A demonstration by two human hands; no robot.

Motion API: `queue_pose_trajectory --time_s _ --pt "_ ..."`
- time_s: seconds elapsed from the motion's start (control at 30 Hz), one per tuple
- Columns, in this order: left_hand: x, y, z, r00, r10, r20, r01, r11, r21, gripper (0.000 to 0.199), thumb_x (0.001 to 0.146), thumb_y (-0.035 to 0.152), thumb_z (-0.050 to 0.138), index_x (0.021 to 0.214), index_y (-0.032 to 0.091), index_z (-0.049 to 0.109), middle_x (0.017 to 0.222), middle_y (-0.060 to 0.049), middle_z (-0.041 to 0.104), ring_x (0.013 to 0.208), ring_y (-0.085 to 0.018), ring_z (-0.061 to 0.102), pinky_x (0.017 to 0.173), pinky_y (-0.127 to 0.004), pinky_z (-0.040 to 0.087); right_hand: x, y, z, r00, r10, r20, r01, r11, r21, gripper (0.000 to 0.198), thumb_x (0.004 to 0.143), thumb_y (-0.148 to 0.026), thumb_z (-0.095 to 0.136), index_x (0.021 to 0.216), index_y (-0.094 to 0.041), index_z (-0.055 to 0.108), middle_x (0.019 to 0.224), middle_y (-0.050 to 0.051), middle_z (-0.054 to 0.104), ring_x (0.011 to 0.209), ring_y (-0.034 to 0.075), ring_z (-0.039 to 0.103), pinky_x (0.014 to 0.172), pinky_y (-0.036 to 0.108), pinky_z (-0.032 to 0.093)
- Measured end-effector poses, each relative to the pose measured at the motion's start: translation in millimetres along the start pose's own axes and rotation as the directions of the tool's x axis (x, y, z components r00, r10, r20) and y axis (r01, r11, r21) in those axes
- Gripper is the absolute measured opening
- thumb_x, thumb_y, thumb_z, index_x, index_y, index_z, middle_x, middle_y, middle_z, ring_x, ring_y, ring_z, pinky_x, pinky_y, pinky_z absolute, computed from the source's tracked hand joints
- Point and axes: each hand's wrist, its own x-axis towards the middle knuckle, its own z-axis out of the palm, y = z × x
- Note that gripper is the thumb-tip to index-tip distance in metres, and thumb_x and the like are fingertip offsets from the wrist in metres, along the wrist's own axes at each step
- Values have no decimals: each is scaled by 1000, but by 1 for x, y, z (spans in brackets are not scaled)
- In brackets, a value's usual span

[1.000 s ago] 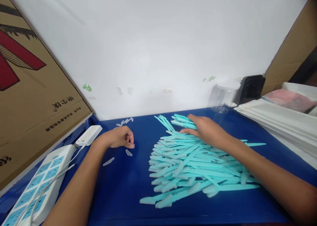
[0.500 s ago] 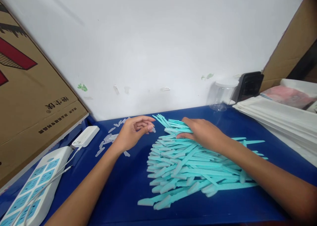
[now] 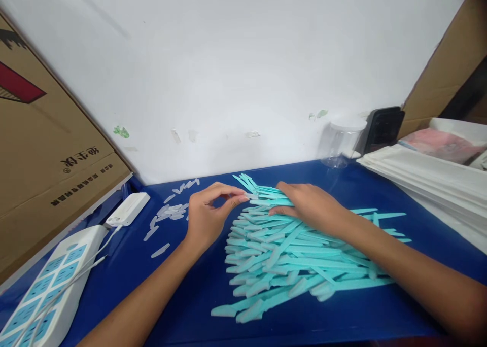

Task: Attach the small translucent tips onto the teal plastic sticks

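Sticks point(image 3: 279, 197) fill the curled right hand point(image 3: 310, 205); left hand point(image 3: 207, 212) pinches a translucent piece point(image 3: 252, 197).

I've got the left hand point(image 3: 208, 212) over there pinching 1 small clear piece point(image 3: 252, 197) by the ends of teal sticks point(image 3: 272, 194) bunched in the right hand point(image 3: 310, 205). Big teal pile point(image 3: 292, 250) sits just below, loose clear bits point(image 3: 171, 211) lie off left on the blue table point(image 3: 182, 301).

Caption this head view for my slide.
Left hand pinches a small clear piece near the ends of turquoise sticks held by the right hand, over a larger pile.
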Motion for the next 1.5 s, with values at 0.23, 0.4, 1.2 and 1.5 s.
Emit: queue_pose_trajectory --time_s 0.23,0.4,1.2,1.5 --pt "2 3 0 993 107 48 -110 991 79 5 88 27 76 90 24 81 90 -4 79 82 -20 71 74 -34 57 0 2 3 1000 -2 -4 2 1000 -6 45 95 -62 61 105 -19 56 81 7 72 71 28 71 51 29 32" --pt "1 -1 0 990 135 48 -139 986 93 7 89 25 76 94 25 81 89 -3 79 82 -20 70 75 -34 56 0 2 2 1000 -10 -16 10 1000 -10 48 94 -64 61 107 -18 56 82 7 73 72 29 71 51 29 31" --pt "-1 -7 5 972 218 84 -225 971 85 7 86 18 79 90 23 80 84 -1 78 79 -17 67 73 -32 52 -2 -5 0 999 -47 -26 46 998 -39 43 93 -60 65 99 -18 55 75 3 69 58 21 64 47 28 23" --pt "0 -3 6 947 294 127 -304 951 60 12 84 16 80 93 23 81 85 -3 77 81 -18 67 73 -33 54 -6 -16 -6 998 -65 -11 62 986 -155 45 95 -58 64 104 -14 56 80 5 71 60 23 69 46 29 21"
